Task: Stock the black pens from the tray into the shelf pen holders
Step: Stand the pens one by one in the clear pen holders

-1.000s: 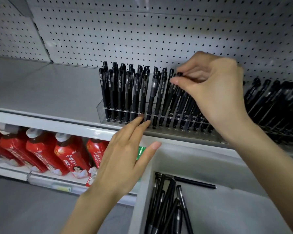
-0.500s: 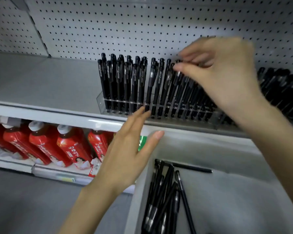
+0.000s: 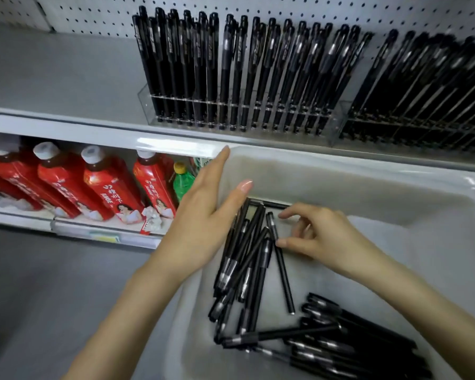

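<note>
Below the shelf, in the tray, a lone black pen points shelfward just left of the spread, empty right grip; left grip lies flat.

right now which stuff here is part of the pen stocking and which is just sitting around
Job in hand:
loose black pens in the tray
clear pen holders, already holding pens
left hand on the tray's edge
right hand at the loose pens

Lying about:
red bottles
green bottle
pegboard
</note>
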A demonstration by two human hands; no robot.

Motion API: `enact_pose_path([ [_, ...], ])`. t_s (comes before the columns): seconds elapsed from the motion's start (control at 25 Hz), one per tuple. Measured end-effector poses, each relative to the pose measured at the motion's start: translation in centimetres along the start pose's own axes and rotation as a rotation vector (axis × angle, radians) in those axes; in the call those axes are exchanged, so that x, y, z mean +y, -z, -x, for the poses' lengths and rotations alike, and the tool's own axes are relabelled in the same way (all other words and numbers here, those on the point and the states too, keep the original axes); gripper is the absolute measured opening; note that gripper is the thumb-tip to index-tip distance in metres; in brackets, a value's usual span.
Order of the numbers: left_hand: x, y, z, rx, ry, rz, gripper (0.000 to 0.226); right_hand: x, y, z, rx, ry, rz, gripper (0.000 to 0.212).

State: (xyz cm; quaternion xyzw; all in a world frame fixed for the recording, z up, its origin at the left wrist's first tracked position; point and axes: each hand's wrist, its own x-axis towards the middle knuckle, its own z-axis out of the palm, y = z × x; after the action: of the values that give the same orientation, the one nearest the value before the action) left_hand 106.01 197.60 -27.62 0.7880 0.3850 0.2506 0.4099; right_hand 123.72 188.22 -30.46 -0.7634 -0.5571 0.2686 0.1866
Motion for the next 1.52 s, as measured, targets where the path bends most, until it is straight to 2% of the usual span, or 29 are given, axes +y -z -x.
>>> enact_pose_path([
  [0.16,0.2,-0.2,0.2,-0.022,0.051,0.095,0.075,0.6,-1.0,-0.4,-0.067,0.036,0.026,0.065],
  [0.28,0.2,-0.3,0.3,-0.026,0.045,0.129,0.075,0.8,-1.2,-0.8,-0.079,0.067,0.064,0.074],
  [0.4,0.1,-0.3,0.4,-0.03,0.046,0.14,0.073,0.7,-1.0,-0.8,-0.107,0.057,0.037,0.072],
  [0.6,0.1,-0.2,0.5,-0.025,0.04,0.127,0.071,0.4,-0.7,-0.2,-0.117,0.013,-0.01,0.055],
  [0.72,0.2,-0.2,0.5,-0.014,0.024,0.101,0.072,0.1,0.0,0.2,-0.035,0.003,-0.091,0.044],
  [0.8,0.2,-0.1,0.5,0.015,0.005,0.002,0.072,-0.4,0.9,0.4,0.035,0.036,-0.164,0.039],
  [0.96,0.5,0.0,0.4,0.087,-0.099,-0.214,0.066,-2.5,4.0,0.6,0.202,0.174,-0.368,0.036],
  [1.08,0.8,0.3,-0.6,0.102,-0.146,-0.286,0.065,-4.8,7.0,0.6,0.298,0.334,-0.343,0.036],
  [1.2,0.2,1.4,-2.8,0.246,-0.133,-0.236,0.061,-6.8,10.1,-0.5,0.46,0.452,-0.348,0.038],
  [1.36,-1.8,3.0,-5.4,0.479,-0.076,-0.194,0.058,-8.7,12.4,-3.4,0.65,0.484,-0.427,0.029],
  [1.52,-3.3,4.4,-7.2,0.533,-0.056,-0.289,0.075,-9.8,12.2,-5.8,0.796,0.482,-0.427,0.026],
])
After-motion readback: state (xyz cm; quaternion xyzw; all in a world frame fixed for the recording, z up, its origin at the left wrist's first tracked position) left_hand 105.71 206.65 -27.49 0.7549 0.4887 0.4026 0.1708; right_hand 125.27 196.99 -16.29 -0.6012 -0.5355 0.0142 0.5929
